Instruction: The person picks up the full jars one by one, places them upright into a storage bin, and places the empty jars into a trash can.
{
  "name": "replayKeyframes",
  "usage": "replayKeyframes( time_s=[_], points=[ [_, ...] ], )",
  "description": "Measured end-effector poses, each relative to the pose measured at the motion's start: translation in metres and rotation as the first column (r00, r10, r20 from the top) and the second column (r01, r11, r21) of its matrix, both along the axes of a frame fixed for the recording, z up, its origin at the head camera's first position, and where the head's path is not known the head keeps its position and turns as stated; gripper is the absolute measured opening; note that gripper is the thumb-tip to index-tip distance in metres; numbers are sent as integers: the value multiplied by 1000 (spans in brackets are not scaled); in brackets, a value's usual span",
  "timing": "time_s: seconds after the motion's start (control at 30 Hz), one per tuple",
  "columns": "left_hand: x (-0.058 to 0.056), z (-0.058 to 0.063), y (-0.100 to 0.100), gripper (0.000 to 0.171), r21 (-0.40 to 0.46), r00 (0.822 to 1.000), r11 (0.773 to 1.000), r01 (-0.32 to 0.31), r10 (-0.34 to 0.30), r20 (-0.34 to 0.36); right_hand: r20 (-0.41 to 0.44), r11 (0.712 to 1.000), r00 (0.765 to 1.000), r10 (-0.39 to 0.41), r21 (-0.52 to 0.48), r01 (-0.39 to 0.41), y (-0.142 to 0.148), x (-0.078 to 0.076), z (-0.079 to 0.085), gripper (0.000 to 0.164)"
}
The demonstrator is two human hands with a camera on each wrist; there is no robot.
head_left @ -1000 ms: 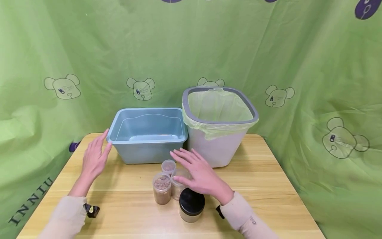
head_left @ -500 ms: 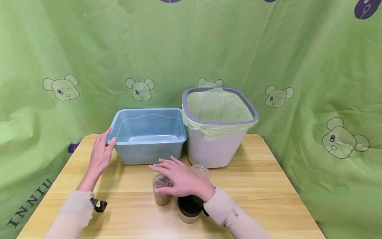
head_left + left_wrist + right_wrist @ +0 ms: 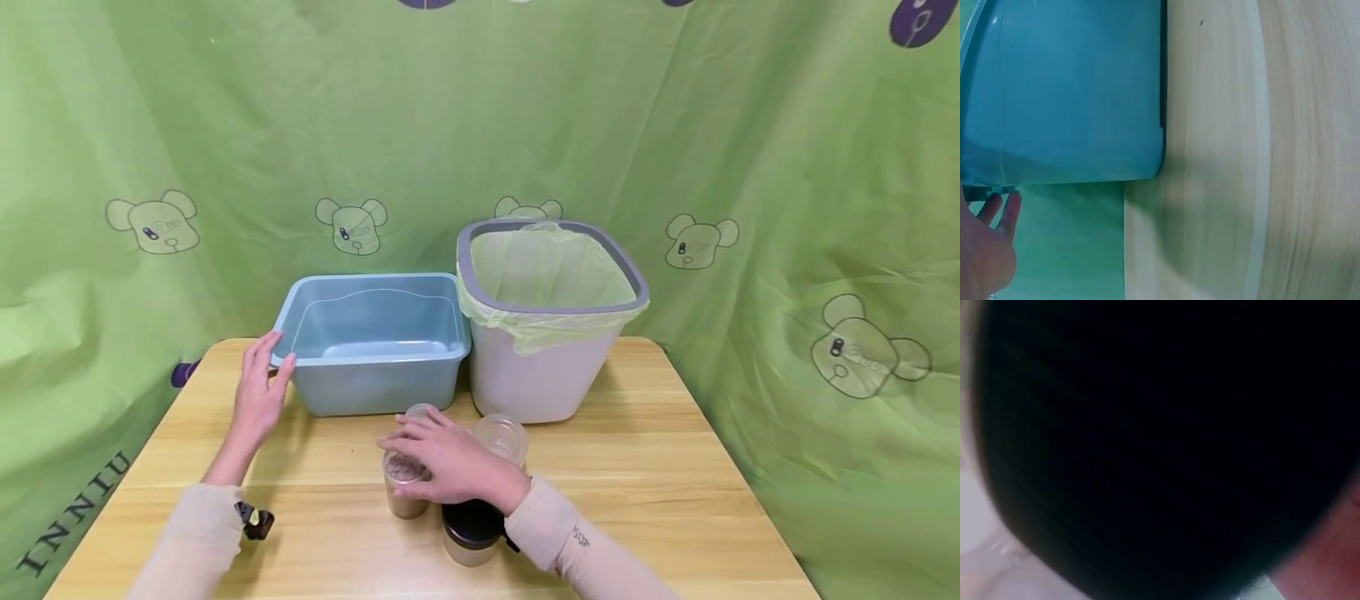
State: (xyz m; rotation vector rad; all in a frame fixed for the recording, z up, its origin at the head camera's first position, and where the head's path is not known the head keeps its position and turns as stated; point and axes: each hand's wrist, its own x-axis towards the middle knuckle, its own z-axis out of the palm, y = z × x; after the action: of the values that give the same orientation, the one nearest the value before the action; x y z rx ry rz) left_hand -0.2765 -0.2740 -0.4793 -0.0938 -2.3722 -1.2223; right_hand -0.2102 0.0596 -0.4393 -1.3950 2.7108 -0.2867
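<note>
In the head view, my left hand (image 3: 258,400) is at the left end of a blue plastic basin (image 3: 375,387), fingertips against its rim; the left wrist view shows fingers (image 3: 1009,212) just under that rim. My right hand (image 3: 457,462) is over a clear jar of brown nut-like pieces (image 3: 407,504), thumb on the near side and fingers over the far side, loosely spread. Below the wrist stands a jar with a black lid (image 3: 471,525), which fills the right wrist view as a dark lid (image 3: 1147,437). A clear container (image 3: 501,435) shows beyond the hand; a small tub (image 3: 420,411) is mostly hidden.
Behind the jars, a light grey bin (image 3: 532,375) with a grey rim and a pale green liner stands against the basin's right side. All of it is on a wooden table (image 3: 637,500), with a green patterned cloth (image 3: 262,125) hung around the back and sides.
My right hand has moved left and down over the jar of brown pieces, uncovering the clear container on the right. The black-lidded jar has shifted slightly left. My left hand has moved slightly right.
</note>
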Motion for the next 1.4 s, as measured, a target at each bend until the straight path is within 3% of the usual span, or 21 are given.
replayKeyframes(
  time_s=[0.2, 0.43, 0.6, 0.83, 0.97, 1.23, 1.4],
  points=[
    [-2, -4, 1, 58, 55, 1000, 999, 1, -1, 0, 11, 1000, 1000, -23, -14, 23, -1, -1, -2, 71],
    [-2, -5, 2, 57, 91, 1000, 996, 11, -13, 19, -96, 995, 992, 85, -42, -89, 0, -4, -3, 69],
    [-1, -3, 3, 56, 121, 999, 993, 11, -17, 43, -142, 989, 983, 118, -70, -129, 1, 0, 2, 68],
    [-1, -1, 4, 53, 142, 998, 990, 23, -31, 50, -108, 986, 992, 65, -149, -81, 9, 8, 32, 70],
    [-2, -1, 3, 46, 160, 998, 987, 13, -22, 55, -130, 985, 991, 38, -164, -59, 14, 7, 50, 70],
    [-3, -2, 2, 31, 222, 1000, 975, 22, -25, 13, -152, 961, 988, -1, -273, -41, 17, -11, 84, 69],
    [-3, -2, 2, 28, 214, 1000, 977, 15, -20, 20, -152, 937, 987, -56, -348, 0, 14, -22, 105, 69]
  ],
)
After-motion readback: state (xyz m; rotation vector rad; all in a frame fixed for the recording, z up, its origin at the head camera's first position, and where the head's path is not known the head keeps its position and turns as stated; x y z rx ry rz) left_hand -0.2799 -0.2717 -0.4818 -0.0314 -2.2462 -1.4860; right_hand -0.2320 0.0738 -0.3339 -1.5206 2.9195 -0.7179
